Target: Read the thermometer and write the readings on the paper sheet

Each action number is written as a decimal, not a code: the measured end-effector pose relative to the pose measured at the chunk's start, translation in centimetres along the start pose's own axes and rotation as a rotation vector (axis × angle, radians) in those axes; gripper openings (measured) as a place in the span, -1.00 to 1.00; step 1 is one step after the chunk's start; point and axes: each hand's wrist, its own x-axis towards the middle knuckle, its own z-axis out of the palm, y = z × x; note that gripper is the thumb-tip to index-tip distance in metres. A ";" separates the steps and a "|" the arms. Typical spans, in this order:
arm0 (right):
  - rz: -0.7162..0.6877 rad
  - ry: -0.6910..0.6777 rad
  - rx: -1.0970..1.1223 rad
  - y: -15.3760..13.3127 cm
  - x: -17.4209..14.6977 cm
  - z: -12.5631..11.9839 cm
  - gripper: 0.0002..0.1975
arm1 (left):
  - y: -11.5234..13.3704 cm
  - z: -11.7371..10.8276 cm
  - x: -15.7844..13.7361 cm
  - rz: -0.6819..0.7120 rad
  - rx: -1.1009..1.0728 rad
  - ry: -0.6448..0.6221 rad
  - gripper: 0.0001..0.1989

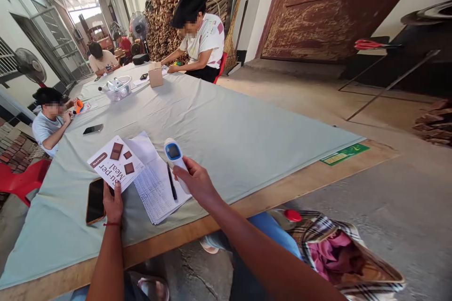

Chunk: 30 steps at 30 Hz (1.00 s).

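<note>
I have my right hand (197, 181) wrapped around the grip of an infrared thermometer (175, 160), its blue screen tipped up toward me so I can read it, the head pointing away over the papers. My left hand (113, 202) pinches the near edge of a white food packet (116, 162) printed with brown squares, lifting it off the tabletop (226, 127) just left of the thermometer, face up and within its reach. Under and right of the packet lies a stack of written sheets (155, 188) with a black pen (172, 182) on top, placed close for noting. A dark phone (95, 200) lies flat beside my left wrist. Farther along the grey cloth sit another phone (93, 129), a bowl (118, 89) and a cardboard box (156, 75), near other seated people. A plaid bag (339, 249) stands open on the floor at my right.
</note>
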 end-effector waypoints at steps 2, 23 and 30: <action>-0.020 0.016 -0.039 0.1 0.3 -1.2 -0.48 | -0.2 0.0 0.1 -0.001 0.010 0.008 -0.36; -0.376 -0.334 -1.546 4.9 4.7 -4.1 -0.59 | 1.0 0.5 -0.9 0.003 -0.135 -0.025 -0.33; -0.521 -0.690 -1.660 4.2 5.9 -4.3 -0.70 | -0.3 0.9 -1.5 0.016 -0.176 -0.032 -0.30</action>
